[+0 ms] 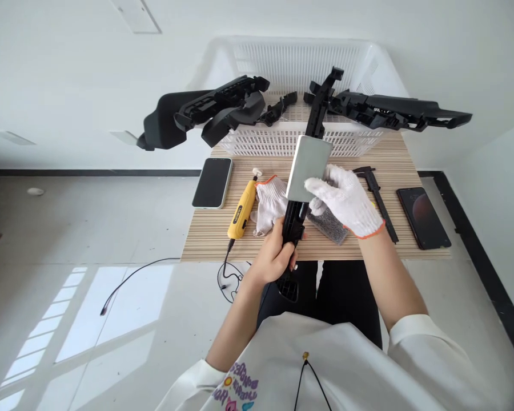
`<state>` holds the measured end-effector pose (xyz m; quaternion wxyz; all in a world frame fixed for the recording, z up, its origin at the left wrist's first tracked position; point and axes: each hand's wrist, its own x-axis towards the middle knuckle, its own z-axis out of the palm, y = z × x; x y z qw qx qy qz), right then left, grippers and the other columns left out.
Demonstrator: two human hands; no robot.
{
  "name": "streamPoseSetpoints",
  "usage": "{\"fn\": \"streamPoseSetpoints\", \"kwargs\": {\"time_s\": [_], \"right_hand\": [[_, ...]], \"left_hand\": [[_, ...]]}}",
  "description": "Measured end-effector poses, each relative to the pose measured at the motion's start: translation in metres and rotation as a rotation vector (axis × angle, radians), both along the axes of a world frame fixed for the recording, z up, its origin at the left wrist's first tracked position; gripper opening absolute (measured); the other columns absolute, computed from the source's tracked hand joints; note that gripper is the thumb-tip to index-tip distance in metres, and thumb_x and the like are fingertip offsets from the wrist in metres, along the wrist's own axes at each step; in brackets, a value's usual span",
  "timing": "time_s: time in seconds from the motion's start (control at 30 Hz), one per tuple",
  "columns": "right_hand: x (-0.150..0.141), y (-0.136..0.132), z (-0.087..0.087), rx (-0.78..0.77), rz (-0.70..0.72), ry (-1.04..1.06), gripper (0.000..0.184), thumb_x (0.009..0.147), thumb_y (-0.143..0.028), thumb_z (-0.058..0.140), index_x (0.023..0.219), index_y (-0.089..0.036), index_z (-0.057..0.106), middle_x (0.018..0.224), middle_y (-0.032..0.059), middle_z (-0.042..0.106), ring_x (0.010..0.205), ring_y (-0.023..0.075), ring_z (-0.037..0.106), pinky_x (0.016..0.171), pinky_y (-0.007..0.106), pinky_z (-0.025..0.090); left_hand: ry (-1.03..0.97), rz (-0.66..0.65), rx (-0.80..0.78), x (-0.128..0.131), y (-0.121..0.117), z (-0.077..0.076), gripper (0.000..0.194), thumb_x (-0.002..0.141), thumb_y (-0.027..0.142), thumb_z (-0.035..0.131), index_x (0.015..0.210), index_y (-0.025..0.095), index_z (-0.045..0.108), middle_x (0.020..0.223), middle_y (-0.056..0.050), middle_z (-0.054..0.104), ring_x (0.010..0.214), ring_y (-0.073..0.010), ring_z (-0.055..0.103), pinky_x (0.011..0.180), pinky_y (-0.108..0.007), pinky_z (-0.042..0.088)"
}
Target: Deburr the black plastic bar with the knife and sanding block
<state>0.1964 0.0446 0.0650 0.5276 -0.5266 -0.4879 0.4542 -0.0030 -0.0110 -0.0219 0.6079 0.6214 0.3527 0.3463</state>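
My bare left hand [277,255] is wrapped round the lower part of a long black plastic trim piece [313,120], which slants up and away from me. A white knitted glove with an orange cuff covers my right hand [343,197]. Its thumb and fingers grip the edge of a flat, pale grey-green rectangular pad [309,165], which lies over the middle of the trim piece and hides that stretch. A speckled dark grey pad [329,224] rests on the table, partly under my right hand. Beside the trim piece lies a second white glove [270,202].
Several black plastic parts [381,108] lie across a white plastic basket [300,134] at the back. On the striped table [209,240] are a yellow rotary tool [242,211] with its cord, a light-edged phone [213,182], a black caliper [379,197] and a dark phone [423,217].
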Motion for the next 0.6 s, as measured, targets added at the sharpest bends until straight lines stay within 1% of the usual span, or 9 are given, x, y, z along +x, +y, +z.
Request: {"fn": "streamPoseSetpoints", "kwargs": {"time_s": [0.1,0.13,0.2,0.23,0.33,0.43,0.47,0.57,0.6], "right_hand": [[0.0018,0.0033,-0.0006,0.093,-0.153,-0.026,0.026,0.091,-0.046,0.077,0.093,-0.023,0.065,0.062,-0.0059,0.067,0.051,0.0101,0.066,0.05,0.021,0.057],[0.0021,0.0043,-0.0005,0.085,-0.144,-0.023,0.027,0.092,-0.047,0.077,0.093,-0.023,0.065,0.062,-0.0058,0.067,0.05,0.0102,0.066,0.05,0.021,0.057],[0.0021,0.0051,0.0004,0.023,-0.019,-0.063,0.031,0.091,-0.05,0.077,0.092,-0.022,0.065,0.061,-0.0051,0.066,0.049,0.011,0.065,0.047,0.022,0.055],[0.0018,0.005,0.0012,0.018,0.004,-0.098,0.032,0.091,-0.051,0.078,0.091,-0.022,0.066,0.061,-0.0048,0.066,0.05,0.0115,0.065,0.047,0.022,0.055],[0.0006,0.0038,0.0038,0.123,-0.153,-0.161,0.031,0.094,-0.052,0.073,0.094,-0.023,0.065,0.062,-0.0053,0.065,0.053,0.0118,0.067,0.05,0.023,0.055],[0.0014,0.0036,0.0037,0.109,-0.008,-0.255,0.033,0.094,-0.055,0.073,0.092,-0.023,0.065,0.063,-0.0039,0.065,0.053,0.0133,0.065,0.05,0.025,0.054],[0.002,0.0038,0.0028,0.118,0.007,-0.298,0.035,0.094,-0.056,0.073,0.091,-0.023,0.065,0.064,-0.0031,0.065,0.055,0.0141,0.066,0.052,0.026,0.054],[0.0038,0.0042,-0.0014,0.204,-0.155,-0.349,0.035,0.096,-0.058,0.069,0.095,-0.023,0.065,0.071,-0.0018,0.066,0.062,0.0154,0.067,0.059,0.029,0.056],[0.004,0.0041,-0.0032,0.207,-0.14,-0.349,0.035,0.097,-0.058,0.067,0.096,-0.023,0.065,0.073,-0.0017,0.067,0.064,0.0156,0.067,0.061,0.029,0.056]], "left_hand": [[-0.011,-0.015,-0.001,0.0001,0.0002,-0.0001,0.033,0.091,0.014,0.043,0.123,0.023,0.039,0.124,-0.008,0.074,0.046,-0.0037,0.058,0.045,-0.021,0.049],[-0.017,-0.018,-0.002,0.0001,0.0003,-0.0003,0.033,0.091,0.014,0.043,0.122,0.023,0.039,0.125,-0.008,0.073,0.046,-0.0038,0.058,0.045,-0.021,0.049],[-0.023,-0.008,-0.01,0.0002,0.0006,-0.0009,0.032,0.092,0.015,0.043,0.122,0.023,0.039,0.125,-0.009,0.073,0.046,-0.004,0.058,0.044,-0.021,0.049],[-0.022,-0.002,-0.014,0.0002,0.0008,-0.0012,0.032,0.092,0.015,0.043,0.123,0.023,0.038,0.124,-0.008,0.073,0.045,-0.004,0.058,0.044,-0.021,0.048],[-0.017,-0.008,-0.012,0.0004,0.0013,-0.0026,0.031,0.093,0.015,0.043,0.122,0.024,0.038,0.123,-0.008,0.073,0.045,-0.0036,0.058,0.044,-0.02,0.048],[-0.026,-0.013,-0.008,0.0003,0.0012,-0.0041,0.031,0.094,0.014,0.043,0.123,0.024,0.038,0.124,-0.007,0.073,0.045,-0.0032,0.058,0.044,-0.02,0.048],[-0.026,-0.01,-0.009,0.0003,0.0009,-0.0044,0.03,0.095,0.015,0.042,0.123,0.024,0.038,0.124,-0.007,0.072,0.045,-0.0032,0.058,0.044,-0.02,0.049],[-0.02,-0.02,-0.004,0.0,0.0001,-0.0044,0.029,0.096,0.015,0.042,0.123,0.024,0.038,0.123,-0.007,0.073,0.046,-0.0032,0.058,0.045,-0.021,0.049],[-0.02,-0.021,-0.003,-0.0001,-0.0001,-0.0039,0.03,0.096,0.015,0.042,0.124,0.024,0.038,0.123,-0.007,0.073,0.046,-0.0032,0.058,0.045,-0.021,0.049]]}}
